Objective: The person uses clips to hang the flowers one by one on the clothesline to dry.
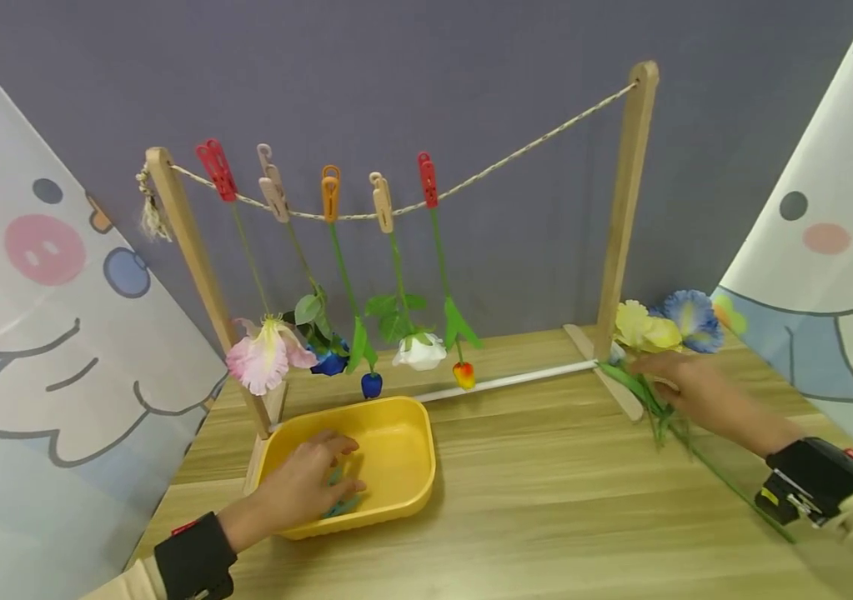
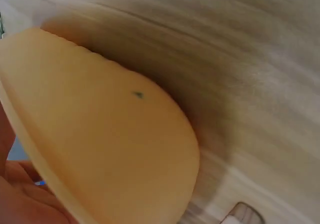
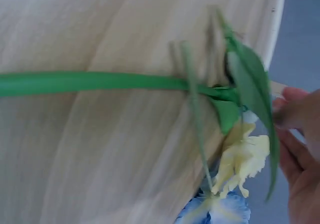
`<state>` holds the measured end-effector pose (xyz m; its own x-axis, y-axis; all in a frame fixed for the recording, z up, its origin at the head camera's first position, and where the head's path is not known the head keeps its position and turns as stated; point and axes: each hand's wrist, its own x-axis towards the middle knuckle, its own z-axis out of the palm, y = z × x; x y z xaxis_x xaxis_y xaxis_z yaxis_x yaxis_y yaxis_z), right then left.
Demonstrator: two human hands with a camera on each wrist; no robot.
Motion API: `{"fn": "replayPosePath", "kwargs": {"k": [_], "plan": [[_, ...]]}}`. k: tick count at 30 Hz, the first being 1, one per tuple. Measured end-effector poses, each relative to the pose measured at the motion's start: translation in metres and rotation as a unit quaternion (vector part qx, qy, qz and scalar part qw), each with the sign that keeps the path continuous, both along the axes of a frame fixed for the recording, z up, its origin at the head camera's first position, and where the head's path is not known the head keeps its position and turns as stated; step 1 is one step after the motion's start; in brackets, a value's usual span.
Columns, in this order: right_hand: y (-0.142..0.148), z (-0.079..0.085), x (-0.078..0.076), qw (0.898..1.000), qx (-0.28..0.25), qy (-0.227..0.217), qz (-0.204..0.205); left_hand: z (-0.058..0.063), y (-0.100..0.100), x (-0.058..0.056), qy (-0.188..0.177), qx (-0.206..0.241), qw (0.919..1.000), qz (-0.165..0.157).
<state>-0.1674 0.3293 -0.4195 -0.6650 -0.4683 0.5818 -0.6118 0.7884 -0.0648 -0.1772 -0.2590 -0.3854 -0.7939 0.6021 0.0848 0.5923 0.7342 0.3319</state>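
My left hand (image 1: 309, 475) reaches into the yellow basin (image 1: 418, 496), thumb and fingers apart over teal clothespins (image 1: 343, 506). From the left wrist view, the basin's outer wall (image 2: 115, 134) covers most of that hand. At the right, beside the foot of the wooden post, my right hand (image 1: 684, 390) has its fingertips at a green-leaved flower (image 3: 252, 69), seemingly pinching it; the leaf partly covers the fingers. A yellow flower (image 1: 647, 327) and a blue ruffled flower (image 1: 692, 321) lie just beyond this hand. One long green stem (image 1: 741, 492) runs toward the front right.
A rope (image 1: 531, 150) hangs between two wooden posts (image 1: 632, 192). Several clothespins (image 1: 330, 193) on it hold flowers head down, among them a pink one (image 1: 264, 358) and a white rose (image 1: 420, 352). A white rod (image 1: 509, 381) joins the post feet low behind the basin.
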Motion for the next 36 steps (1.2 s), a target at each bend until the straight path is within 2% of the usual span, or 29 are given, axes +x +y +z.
{"fn": "replayPosePath", "kwargs": {"k": [3, 7, 16, 24, 30, 36], "plan": [[0.002, -0.009, -0.001, 1.0, 0.02, -0.014, 0.006, -0.003, -0.001, 0.0, 0.001, -0.014, 0.9999, -0.004], [0.003, -0.012, 0.0, 0.999, 0.036, -0.035, -0.009, -0.005, -0.003, -0.001, 0.003, -0.021, 0.9998, -0.006], [0.007, -0.012, -0.001, 0.999, 0.033, -0.011, 0.015, -0.004, -0.004, -0.004, -0.021, 0.009, 0.9997, -0.013], [0.011, -0.012, -0.002, 0.998, 0.061, -0.002, 0.005, -0.005, 0.001, -0.007, 0.006, -0.008, 0.999, -0.044], [0.014, -0.014, -0.006, 0.996, 0.083, 0.036, 0.012, -0.004, 0.006, -0.007, 0.037, -0.039, 0.9971, -0.055], [0.019, -0.012, -0.011, 0.992, 0.102, 0.067, 0.032, -0.005, 0.007, -0.007, 0.061, -0.039, 0.9943, -0.078]]}}
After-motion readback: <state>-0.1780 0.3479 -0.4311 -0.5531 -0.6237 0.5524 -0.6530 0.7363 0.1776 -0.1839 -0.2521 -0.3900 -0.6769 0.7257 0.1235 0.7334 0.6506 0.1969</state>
